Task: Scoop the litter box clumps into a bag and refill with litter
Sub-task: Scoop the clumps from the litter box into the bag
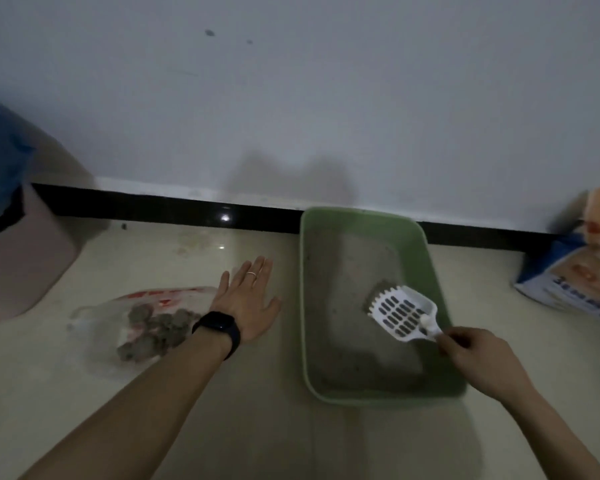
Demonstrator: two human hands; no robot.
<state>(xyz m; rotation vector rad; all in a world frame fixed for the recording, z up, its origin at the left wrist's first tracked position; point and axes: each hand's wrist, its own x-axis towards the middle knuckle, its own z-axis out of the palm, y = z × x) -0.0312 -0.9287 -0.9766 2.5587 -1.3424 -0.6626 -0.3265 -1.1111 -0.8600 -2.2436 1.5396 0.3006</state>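
Two grips: right hand (473,348) clenched on white scoop (404,314) inside green litter box (305,306), lower right; left hand (248,299) released, spread flat on floor (257,393) between box and clump bag (153,323).

Pink bin (21,268) sitting at far left on glossy cream floor (222,410), blue liner (0,157) hanging over its rim. Black baseboard (174,207) running along pale wall (291,98); light glinting off it.
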